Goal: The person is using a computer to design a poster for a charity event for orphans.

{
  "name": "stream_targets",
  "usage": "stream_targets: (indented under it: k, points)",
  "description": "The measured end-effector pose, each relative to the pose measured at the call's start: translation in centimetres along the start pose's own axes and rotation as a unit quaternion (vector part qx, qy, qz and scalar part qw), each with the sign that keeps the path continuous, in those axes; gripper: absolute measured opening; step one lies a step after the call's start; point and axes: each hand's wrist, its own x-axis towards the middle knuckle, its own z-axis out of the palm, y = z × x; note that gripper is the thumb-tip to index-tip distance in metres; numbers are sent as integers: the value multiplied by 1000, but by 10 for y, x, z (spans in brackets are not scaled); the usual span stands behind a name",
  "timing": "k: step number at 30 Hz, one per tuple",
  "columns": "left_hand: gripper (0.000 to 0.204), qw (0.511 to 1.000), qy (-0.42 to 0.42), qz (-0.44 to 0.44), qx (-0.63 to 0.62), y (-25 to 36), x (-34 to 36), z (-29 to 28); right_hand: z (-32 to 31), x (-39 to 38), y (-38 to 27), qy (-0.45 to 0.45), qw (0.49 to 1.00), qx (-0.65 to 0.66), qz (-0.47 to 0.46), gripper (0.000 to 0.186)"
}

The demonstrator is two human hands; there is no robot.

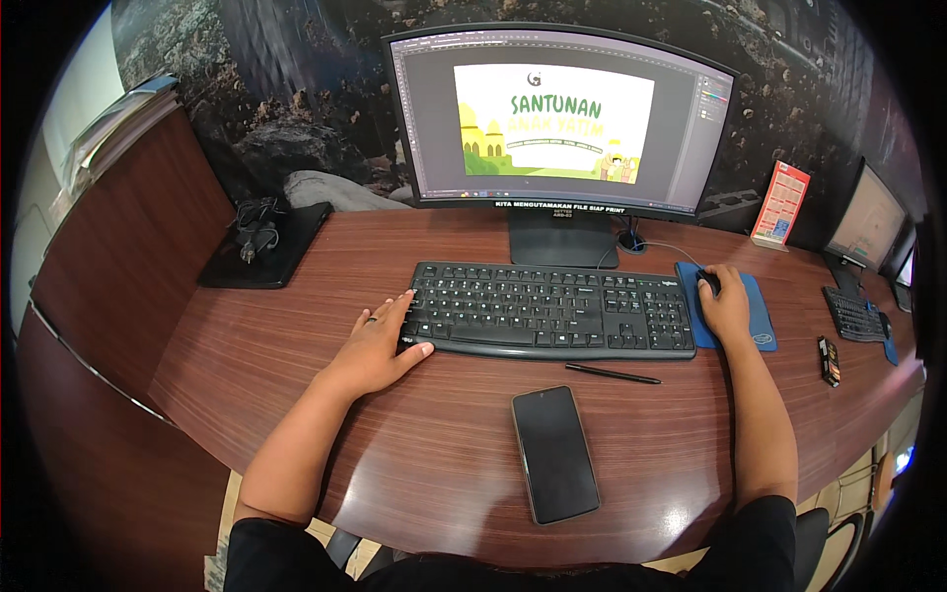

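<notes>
My left hand (380, 347) rests at the left end of a black keyboard (552, 311), fingers stretched out over its edge and the thumb by the lower corner. On a blue mouse pad (757, 314), my right hand (726, 304) is wrapped over a dark computer mouse (708, 283), most of which it hides. Behind the keyboard stands a wide monitor (552, 123) showing a white, green and yellow design in an editing program. A black stylus pen (613, 374) lies just below the keyboard. Nearer to me is a phone (555, 454) with a dark screen.
At the left, a black laptop (264, 259) bears a coiled cable (258, 232) beside a wooden partition (133, 192) topped with papers. A red desk calendar (782, 204) stands right of the monitor. Farther right are a small dark box (829, 361), another keyboard (854, 314) and a second monitor (866, 219).
</notes>
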Motion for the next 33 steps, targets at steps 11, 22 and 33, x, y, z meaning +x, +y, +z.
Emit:
stream_targets:
  k: [11,22,33]
  points:
    - [89,1000,2,2,7,-1,2,2,-6,0,-8,-21,999,-22,34,27]
    - [82,1000,-6,-3,22,2,2,1,-6,-1,-3,-32,998,-38,45,27]
    - [62,993,68,-35,-87,-4,9,0,-31,-4,-32,-162,954,132,-215,6]
